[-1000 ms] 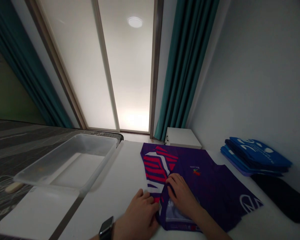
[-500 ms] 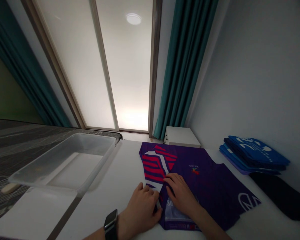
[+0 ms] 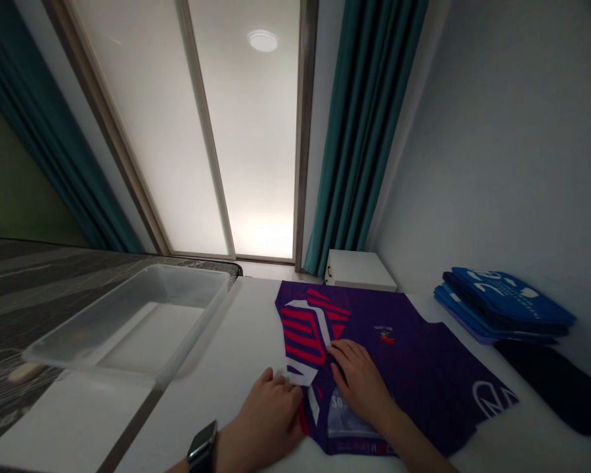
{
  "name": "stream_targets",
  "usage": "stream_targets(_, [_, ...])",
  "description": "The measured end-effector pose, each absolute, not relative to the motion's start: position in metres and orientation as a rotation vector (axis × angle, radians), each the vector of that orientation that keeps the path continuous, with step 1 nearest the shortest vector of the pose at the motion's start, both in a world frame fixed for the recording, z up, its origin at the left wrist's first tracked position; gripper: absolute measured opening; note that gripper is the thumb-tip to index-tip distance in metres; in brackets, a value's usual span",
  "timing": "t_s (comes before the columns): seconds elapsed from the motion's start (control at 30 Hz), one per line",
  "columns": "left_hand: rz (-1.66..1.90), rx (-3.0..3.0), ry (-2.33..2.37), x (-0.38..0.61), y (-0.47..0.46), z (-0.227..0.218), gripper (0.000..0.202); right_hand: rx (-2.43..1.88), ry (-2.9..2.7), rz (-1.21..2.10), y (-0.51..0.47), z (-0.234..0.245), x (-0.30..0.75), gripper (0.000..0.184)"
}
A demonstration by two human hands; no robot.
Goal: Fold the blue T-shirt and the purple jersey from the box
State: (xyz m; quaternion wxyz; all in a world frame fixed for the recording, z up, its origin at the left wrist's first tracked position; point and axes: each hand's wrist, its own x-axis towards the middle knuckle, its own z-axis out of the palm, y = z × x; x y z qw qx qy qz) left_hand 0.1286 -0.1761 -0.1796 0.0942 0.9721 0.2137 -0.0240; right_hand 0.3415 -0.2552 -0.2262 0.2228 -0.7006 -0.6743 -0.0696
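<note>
A purple T-shirt (image 3: 414, 368) with red and white stripes, white lettering and a small coloured logo lies spread on the white table (image 3: 217, 368). My left hand (image 3: 270, 410), a dark watch (image 3: 203, 447) on its wrist, is at the shirt's near left edge. Its fingers are curled on a red-edged part of the cloth, and the fingertips are partly hidden. Across the printed front lies my right hand (image 3: 362, 381), palm down, fingers stretched out and resting on the fabric beside the striped panel.
A clear plastic bin (image 3: 177, 348) stands on the left. Folded blue garments (image 3: 507, 305) are stacked at the right by the wall, with a black cloth (image 3: 556, 387) before them. Behind the table is a white cabinet (image 3: 359, 269). A dark patterned bed (image 3: 10, 282) lies at far left.
My left hand has moved a little left and down, drawing the shirt's edge outward so more of the striped part shows. My right hand stays nearly in place on the shirt.
</note>
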Motion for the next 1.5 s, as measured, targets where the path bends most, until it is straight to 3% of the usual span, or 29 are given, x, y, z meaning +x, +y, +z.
stream_targets(0.2, [0.054, 2.887, 0.624, 0.13, -0.164, -0.168, 0.012, -2.001, -1.858, -0.143, -0.255, -0.222, 0.34, 0.034])
stream_targets(0.33, [0.32, 2.963, 0.669, 0.15, -0.139, -0.176, 0.04, -2.038, -1.877, -0.102, -0.256, -0.222, 0.341, 0.035])
stream_targets(0.47, [0.331, 3.022, 0.434, 0.165, -0.119, -0.203, 0.061, -2.072, -1.92, -0.09, -0.258, -0.227, 0.344, 0.047])
stream_targets(0.67, [0.269, 2.978, 0.342, 0.164, -0.113, -0.223, 0.064, -2.123, -2.067, 0.029, -0.259, -0.228, 0.345, 0.058])
stream_targets(1.27, [0.326, 2.976, 0.339, 0.129, -0.144, -0.217, 0.072, -2.219, -1.998, 0.352, -0.286, -0.211, 0.308, 0.066])
stream_targets(1.5, [0.34, 3.012, 0.591, 0.132, -0.108, -0.21, 0.065, -2.201, -1.988, 0.18, -0.233, -0.191, 0.318, 0.06])
